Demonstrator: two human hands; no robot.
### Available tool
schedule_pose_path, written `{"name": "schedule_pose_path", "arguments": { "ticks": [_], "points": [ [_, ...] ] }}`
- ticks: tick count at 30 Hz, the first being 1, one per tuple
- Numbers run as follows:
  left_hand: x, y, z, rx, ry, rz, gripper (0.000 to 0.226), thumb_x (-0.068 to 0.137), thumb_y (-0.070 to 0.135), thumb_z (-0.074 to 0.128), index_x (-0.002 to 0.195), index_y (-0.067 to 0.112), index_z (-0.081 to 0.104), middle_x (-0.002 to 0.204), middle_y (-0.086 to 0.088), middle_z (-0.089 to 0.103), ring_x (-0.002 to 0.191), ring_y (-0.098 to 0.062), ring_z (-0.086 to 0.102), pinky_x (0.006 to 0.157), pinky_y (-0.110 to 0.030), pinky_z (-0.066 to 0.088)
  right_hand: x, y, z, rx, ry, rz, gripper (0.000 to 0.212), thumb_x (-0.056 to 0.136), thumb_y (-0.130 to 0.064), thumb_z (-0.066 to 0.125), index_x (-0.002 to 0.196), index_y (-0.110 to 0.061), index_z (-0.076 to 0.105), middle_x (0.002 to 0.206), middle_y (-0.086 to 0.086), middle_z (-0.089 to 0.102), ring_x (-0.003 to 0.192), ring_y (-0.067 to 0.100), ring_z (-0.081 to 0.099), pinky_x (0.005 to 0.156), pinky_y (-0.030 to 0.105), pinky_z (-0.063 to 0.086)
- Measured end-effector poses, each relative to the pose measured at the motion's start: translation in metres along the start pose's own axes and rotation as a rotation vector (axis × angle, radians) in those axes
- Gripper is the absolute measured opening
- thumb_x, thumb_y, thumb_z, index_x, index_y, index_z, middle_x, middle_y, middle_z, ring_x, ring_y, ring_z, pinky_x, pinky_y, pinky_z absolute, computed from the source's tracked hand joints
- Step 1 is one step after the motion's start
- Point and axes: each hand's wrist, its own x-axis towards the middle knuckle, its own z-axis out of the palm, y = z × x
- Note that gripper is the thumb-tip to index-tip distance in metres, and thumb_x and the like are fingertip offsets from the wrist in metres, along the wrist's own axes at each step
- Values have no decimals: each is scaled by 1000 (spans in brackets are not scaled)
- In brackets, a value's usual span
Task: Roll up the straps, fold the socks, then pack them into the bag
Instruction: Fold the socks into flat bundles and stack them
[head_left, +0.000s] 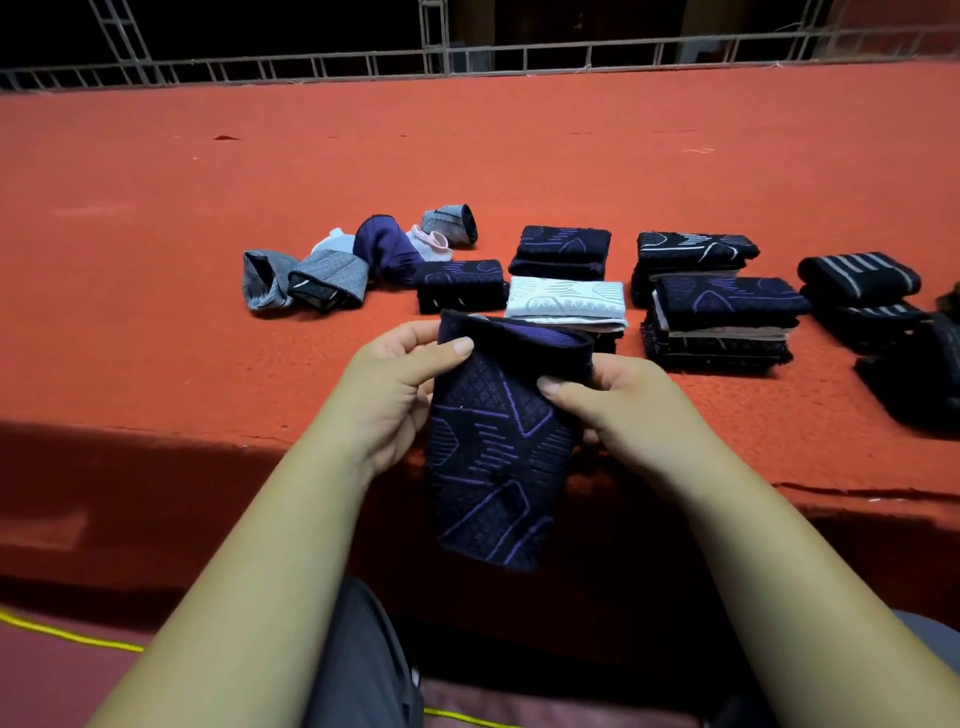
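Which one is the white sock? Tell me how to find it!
Look at the red table, then at the dark piles in its middle. Right behind the held sock lies the white sock, folded flat. It is the only white one on top of a pile; the tops around it are black with purple lines.

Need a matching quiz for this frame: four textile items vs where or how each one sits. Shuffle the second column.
Things:
1. purple-patterned sock
2. white folded sock
3. grey socks
4. striped black roll

Places or states:
A. right side of the row
B. pinched by left hand and right hand
C. loose heap at the left end
D. lying flat, just beyond the hands

Pairs: 1-B, 2-D, 3-C, 4-A
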Motion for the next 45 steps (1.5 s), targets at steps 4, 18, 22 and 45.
{"name": "schedule_pose_path", "arguments": {
  "ticks": [4,18,22,45],
  "points": [
    [0,-2,-6,236,-99,-78,13,98,19,72,107,11,76,110,-17,78,96,-28,71,84,-36,61,2,1,-9,65,104,-14,23,104,-22,67,85,-10,73,66,-5,67,56,6,51,56,22,38],
    [8,-12,5,295,-12,39,13,99,11,71,108,3,75,103,-17,79,87,-22,74,76,-32,64,4,16,-22,27,102,22,13,99,-25,74,110,-24,81,96,5,80,73,16,55,65,33,39],
    [9,-10,-2,250,-65,-19,15,95,1,71,110,3,75,106,-17,76,97,-27,74,88,-36,64,6,18,-29,58,55,47,13,101,-14,68,110,-10,77,87,12,66,69,21,47,57,30,38],
    [2,-2,-4,219,-82,-65,27,96,-16,46,95,-1,67,74,-8,74,68,-11,72,73,-25,63,0,17,-32,48,9,33,39,78,-6,49,95,-16,83,108,34,72,87,31,59,78,43,43]
  ]
}}
